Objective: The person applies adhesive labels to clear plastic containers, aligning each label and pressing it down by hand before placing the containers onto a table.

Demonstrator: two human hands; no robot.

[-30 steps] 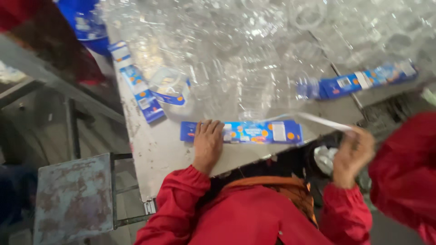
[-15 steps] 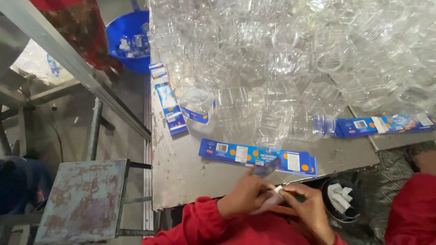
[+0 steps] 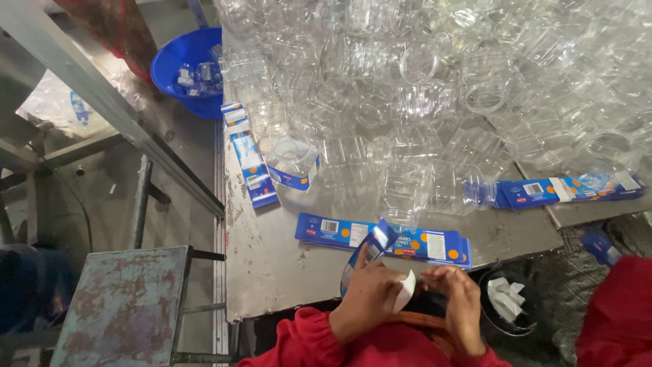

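One jar point(image 3: 293, 162) on the counter point(image 3: 285, 265) already wears a label; the heap point(image 3: 435, 75) is bare. Left hand point(image 3: 367, 299) grasps a blue label point(image 3: 372, 246), right hand point(image 3: 462, 299) pinches its white backing point(image 3: 405, 291).

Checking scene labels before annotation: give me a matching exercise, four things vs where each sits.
Things:
1. blue bowl
2. jar with a blue label
3. curled blue label strip
4. black tub of white scraps

Places:
A. in the left hand
B. below the table edge, by the right hand
C. off the table's far left corner
D. upright at the front left of the jar pile

Pairs: 1-C, 2-D, 3-A, 4-B
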